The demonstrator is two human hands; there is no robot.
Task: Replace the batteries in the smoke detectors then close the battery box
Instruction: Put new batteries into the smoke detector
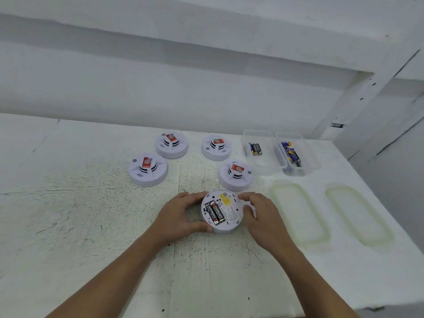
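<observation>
Head view: left box (263,165) and right box (308,154) each hold batteries (255,149).

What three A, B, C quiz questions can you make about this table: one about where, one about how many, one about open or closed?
1. Where are the clear battery boxes? A. Left of the detectors. B. Right of the detectors. C. Under the hands.
2. How many smoke detectors lie untouched, red sticker up? A. Two. B. Four. C. Six.
3. The held detector is: A. turned over, batteries showing. B. sticker up, closed. C. inside a box.
Answers: B, the boxes stand right of every detector; B, four lie beyond the left hand and right hand; A, two black batteries show in its back.
</observation>
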